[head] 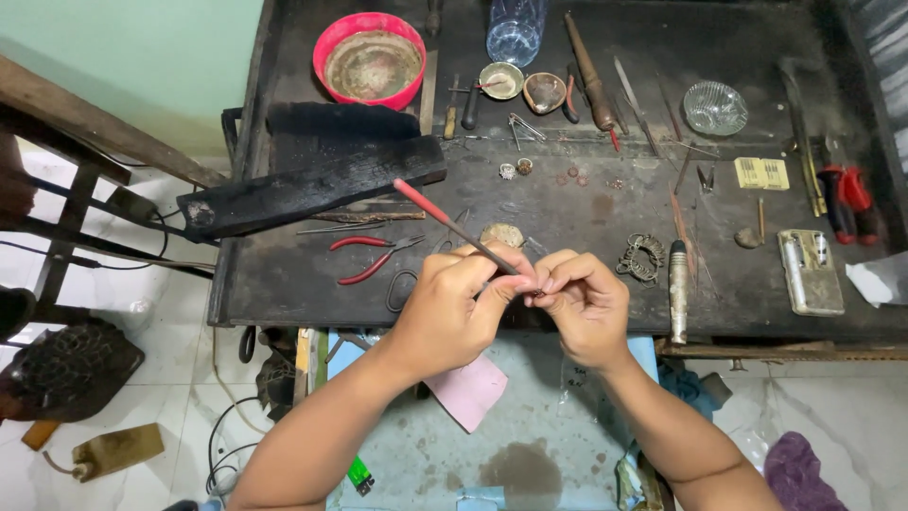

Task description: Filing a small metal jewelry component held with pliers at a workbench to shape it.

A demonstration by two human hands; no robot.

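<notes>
Red bowl point(370, 62), red-handled pliers point(374, 257), charred block point(312, 187).

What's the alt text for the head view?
Two hands meet over the front edge of a dark workbench: the left hand holds a thin red-handled tool to a tiny piece, too small to identify, pinched by the right hand. Red-handled pliers, a red bowl and small tools lie on the bench.

Both hands point(515, 303) together, fingertips pinched
</notes>
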